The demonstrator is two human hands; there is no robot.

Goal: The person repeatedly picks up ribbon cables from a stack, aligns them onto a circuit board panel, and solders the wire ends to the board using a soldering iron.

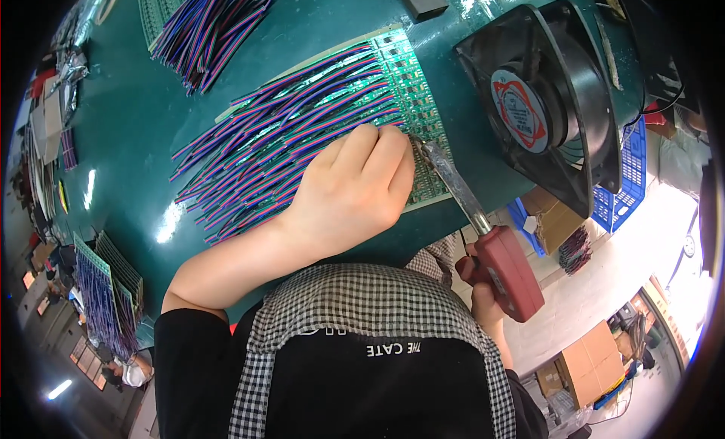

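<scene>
A green circuit board panel lies on the table, with rows of small parts along its right side. Many thin striped wires in pink, blue, green and black fan out leftward from it. Over the lower part of the panel and wires, my left hand is closed with curled fingers. Its fingertips, and whatever they pinch, are hidden beneath it. My right hand grips a dark red soldering gun by the handle. The gun's long metal shaft slants up-left, its tip at the board right beside my left fingers.
A black square fan stands on the green table at the right. Another wire bundle lies at the far left, near a dark grey block. More wired boards hang at the left edge. Blue crates and cardboard boxes are at the right.
</scene>
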